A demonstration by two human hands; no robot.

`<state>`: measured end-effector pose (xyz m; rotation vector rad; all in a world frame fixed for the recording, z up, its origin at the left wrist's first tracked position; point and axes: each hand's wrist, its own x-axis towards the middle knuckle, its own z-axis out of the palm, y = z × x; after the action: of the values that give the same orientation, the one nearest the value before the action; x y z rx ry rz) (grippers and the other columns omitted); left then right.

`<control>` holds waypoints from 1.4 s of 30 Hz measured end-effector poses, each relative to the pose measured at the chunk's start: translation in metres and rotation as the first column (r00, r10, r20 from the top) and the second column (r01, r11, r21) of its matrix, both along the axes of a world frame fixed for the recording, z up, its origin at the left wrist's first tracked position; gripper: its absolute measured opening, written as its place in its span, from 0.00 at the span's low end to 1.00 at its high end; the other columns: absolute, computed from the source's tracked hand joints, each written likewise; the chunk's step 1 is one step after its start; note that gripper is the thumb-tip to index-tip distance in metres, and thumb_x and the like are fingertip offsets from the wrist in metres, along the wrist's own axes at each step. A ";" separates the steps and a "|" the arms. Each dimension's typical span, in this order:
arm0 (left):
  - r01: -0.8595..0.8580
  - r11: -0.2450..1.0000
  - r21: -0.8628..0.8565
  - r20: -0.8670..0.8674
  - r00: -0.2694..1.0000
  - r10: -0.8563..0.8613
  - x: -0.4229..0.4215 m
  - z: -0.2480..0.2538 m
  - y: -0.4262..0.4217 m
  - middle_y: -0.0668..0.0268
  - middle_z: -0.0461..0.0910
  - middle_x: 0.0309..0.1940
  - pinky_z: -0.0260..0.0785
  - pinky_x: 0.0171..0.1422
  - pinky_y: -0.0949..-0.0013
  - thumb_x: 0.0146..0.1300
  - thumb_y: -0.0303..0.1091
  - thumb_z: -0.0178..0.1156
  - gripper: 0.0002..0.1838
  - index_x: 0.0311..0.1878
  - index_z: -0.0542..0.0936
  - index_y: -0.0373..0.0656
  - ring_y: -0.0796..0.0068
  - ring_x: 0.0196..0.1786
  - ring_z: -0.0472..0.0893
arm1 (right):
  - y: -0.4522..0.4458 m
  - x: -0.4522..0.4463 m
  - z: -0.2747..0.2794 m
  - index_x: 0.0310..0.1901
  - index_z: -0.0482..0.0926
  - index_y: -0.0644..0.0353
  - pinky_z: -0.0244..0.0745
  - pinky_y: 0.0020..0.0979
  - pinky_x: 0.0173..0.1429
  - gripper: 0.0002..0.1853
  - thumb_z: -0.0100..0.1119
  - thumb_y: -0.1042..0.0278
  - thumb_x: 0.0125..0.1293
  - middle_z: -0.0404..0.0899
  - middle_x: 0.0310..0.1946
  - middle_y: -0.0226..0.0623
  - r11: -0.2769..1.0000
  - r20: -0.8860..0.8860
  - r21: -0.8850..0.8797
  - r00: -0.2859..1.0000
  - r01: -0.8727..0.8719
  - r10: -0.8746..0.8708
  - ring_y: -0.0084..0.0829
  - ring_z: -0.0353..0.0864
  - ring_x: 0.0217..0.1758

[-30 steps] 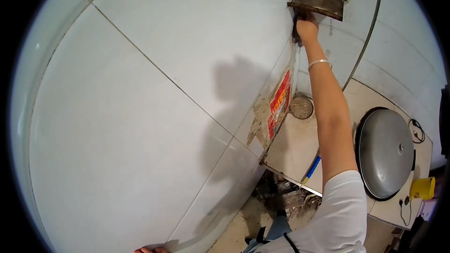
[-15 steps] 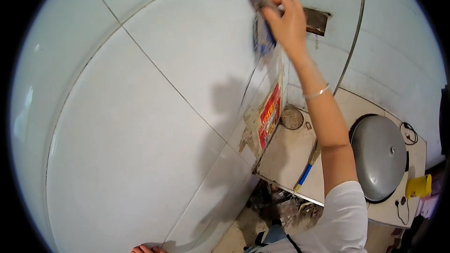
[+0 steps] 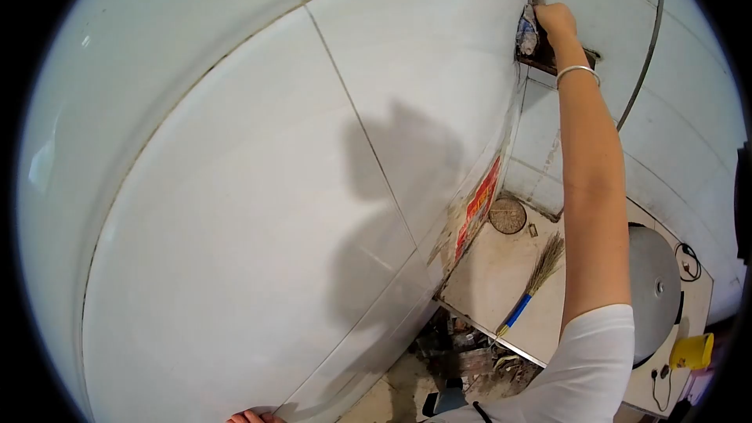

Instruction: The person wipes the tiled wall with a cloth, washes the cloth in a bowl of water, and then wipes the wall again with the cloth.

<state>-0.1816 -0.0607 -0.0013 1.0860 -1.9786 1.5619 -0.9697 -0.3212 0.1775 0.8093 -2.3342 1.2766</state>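
At the upper right, my right hand (image 3: 558, 22) is closed around a crumpled grey and blue cloth (image 3: 529, 37). The cloth lies against the white tiled wall (image 3: 258, 188) by the corner, partly in front of a dark recess (image 3: 583, 61). My left hand (image 3: 254, 417) shows only its fingers at the bottom edge, laid against the lower wall; the rest is out of frame. A red sticker (image 3: 479, 202) is stuck low on the wall below the cloth.
On the pale counter (image 3: 493, 274) lie a small broom (image 3: 533, 282), a round drain cover (image 3: 507, 215) and a large grey metal lid (image 3: 654, 290). A yellow container (image 3: 691, 352) stands at right near a black cable (image 3: 689, 262). Clutter (image 3: 470, 348) sits beneath the counter.
My right hand has carried the cloth rightward from the wall's flat face to the corner by the recess. The view has shifted slightly. The left hand stays at the bottom edge.
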 end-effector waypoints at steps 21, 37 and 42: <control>0.058 0.998 -0.003 -0.018 0.998 -0.058 -0.020 0.014 -0.014 0.46 0.68 0.63 0.45 0.74 0.44 0.66 0.32 0.42 0.23 0.60 0.72 0.29 0.48 0.69 0.65 | 0.069 0.110 -0.016 0.34 0.83 0.69 0.74 0.43 0.50 0.23 0.57 0.51 0.53 0.81 0.35 0.58 0.953 -0.084 0.048 0.949 -0.301 0.304 0.53 0.81 0.44; 0.085 0.996 0.005 0.012 0.996 -0.085 -0.018 0.013 -0.014 0.45 0.69 0.62 0.46 0.74 0.42 0.66 0.33 0.43 0.22 0.57 0.73 0.29 0.47 0.68 0.65 | 0.024 0.091 -0.011 0.51 0.79 0.61 0.69 0.42 0.58 0.29 0.46 0.44 0.61 0.78 0.49 0.54 0.898 -0.093 -0.411 0.987 -0.155 0.128 0.53 0.75 0.56; 0.112 0.994 -0.006 -0.014 0.994 -0.112 -0.019 0.009 -0.016 0.45 0.72 0.60 0.47 0.74 0.42 0.65 0.34 0.43 0.22 0.56 0.74 0.29 0.47 0.67 0.67 | 0.076 0.227 0.052 0.47 0.81 0.57 0.72 0.33 0.51 0.14 0.59 0.62 0.62 0.79 0.41 0.40 0.627 -0.645 -0.554 0.759 -0.548 0.094 0.40 0.78 0.45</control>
<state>-0.2004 -0.0769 0.0073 0.9639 -1.9884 1.4964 -0.7427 -0.2454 0.2294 1.1571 -1.0594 1.6450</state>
